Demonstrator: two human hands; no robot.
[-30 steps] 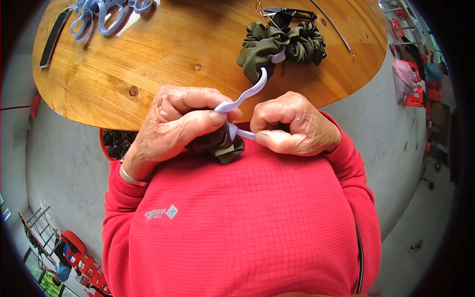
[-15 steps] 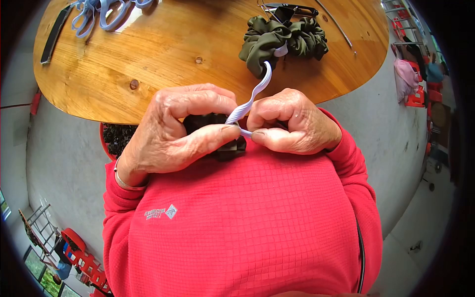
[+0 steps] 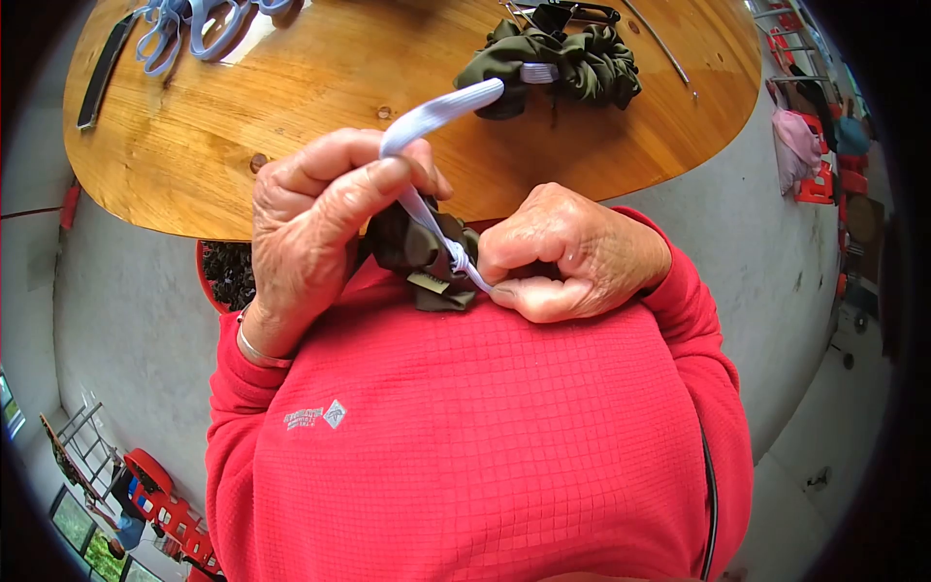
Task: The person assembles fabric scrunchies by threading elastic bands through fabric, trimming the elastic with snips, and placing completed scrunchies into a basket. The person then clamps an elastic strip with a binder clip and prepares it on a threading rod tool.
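A pale lavender elastic band (image 3: 427, 215) runs between my two hands, with a knot in it near the middle. My left hand (image 3: 325, 218) pinches one length between thumb and fingers, and the loose end sticks up past the fingertips. Closed beside my chest, my right hand (image 3: 572, 254) grips the other length with thumb and curled fingers. Below the band hangs a dark olive fabric scrunchie (image 3: 405, 244) with a small label, partly hidden behind my left hand. On the table lie gathered olive scrunchies (image 3: 592, 70), one with lavender elastic showing.
The wooden table (image 3: 320, 87) has a rounded front edge near my hands. Lavender elastic strips (image 3: 208, 29) and a black strip (image 3: 105, 73) lie at its left. A thin metal rod (image 3: 659, 44) rests at the right. Below the edge stands a red-rimmed container (image 3: 225, 276) with dark contents.
My left hand has drawn up and to the left, pulling its length of elastic away from my right hand. The knot and the scrunchie's label now show between the hands.
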